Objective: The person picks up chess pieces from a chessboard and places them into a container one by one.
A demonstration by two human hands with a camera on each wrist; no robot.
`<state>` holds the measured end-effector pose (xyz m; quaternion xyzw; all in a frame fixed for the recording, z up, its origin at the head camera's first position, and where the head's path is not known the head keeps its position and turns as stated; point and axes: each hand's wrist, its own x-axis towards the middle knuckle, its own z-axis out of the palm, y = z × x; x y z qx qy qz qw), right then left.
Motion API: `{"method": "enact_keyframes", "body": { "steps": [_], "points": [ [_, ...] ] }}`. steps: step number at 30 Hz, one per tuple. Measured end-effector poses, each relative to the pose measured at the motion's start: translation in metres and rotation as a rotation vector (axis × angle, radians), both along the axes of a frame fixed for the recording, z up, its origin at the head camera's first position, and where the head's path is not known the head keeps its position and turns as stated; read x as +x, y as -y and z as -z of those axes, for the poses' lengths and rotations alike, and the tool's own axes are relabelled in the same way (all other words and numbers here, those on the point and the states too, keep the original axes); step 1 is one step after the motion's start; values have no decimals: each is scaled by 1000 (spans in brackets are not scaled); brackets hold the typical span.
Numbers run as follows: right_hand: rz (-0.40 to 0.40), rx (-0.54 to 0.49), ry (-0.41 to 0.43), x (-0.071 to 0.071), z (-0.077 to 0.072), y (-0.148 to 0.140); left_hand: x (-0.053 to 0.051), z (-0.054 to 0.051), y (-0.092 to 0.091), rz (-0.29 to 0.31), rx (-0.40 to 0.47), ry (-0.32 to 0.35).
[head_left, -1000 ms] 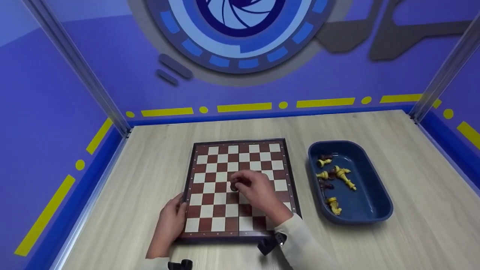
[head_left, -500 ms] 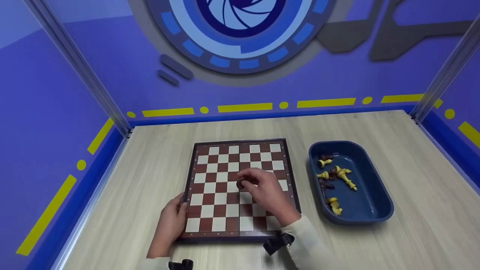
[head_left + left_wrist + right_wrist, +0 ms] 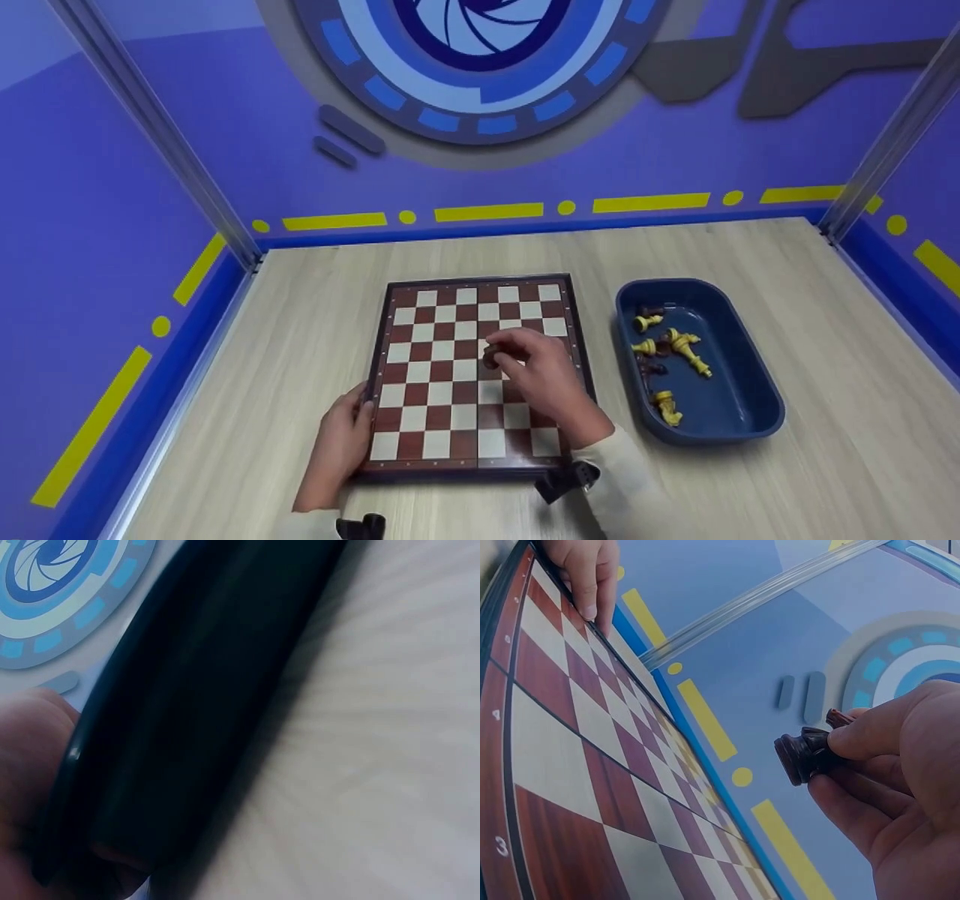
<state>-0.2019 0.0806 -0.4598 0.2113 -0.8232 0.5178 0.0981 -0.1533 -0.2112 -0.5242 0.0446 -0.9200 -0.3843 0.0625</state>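
A brown-and-white chessboard (image 3: 453, 371) lies on the table in the head view. At its left edge my left hand (image 3: 343, 442) grips the rim, and the left wrist view shows the board's dark side (image 3: 187, 705) up close beside part of that hand (image 3: 34, 757). My right hand (image 3: 544, 375) is over the right half of the board. Between thumb and fingers it pinches a dark brown chess knight (image 3: 804, 757), held tilted on its side with its base outward. In the right wrist view the piece is apart from the board; fingers cover much of its top.
Right of the board stands a blue tray (image 3: 750, 375) with several yellow and dark brown chess pieces lying along its left part. Purple panels (image 3: 480, 180) wall the table at the back and sides. Bare wood (image 3: 322, 300) shows left of the board.
My right hand has moved rightward and slightly away from me across the board, carrying the chess knight. My left hand has stayed at the board's left edge.
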Motion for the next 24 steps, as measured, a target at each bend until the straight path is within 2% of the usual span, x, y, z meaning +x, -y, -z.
{"method": "enact_keyframes", "body": {
  "steps": [6, 14, 24],
  "points": [
    [21, -12, -11, -1, -4, -5, 0, -2, 0, 6, 1, 9],
    [26, -16, -12, 0, -10, -14, 0, -4, 0, -2, 11, 60],
    [58, 25, -28, 0, -19, -25, 0, -3, 0, -5, 18, 49]
  ]
}}
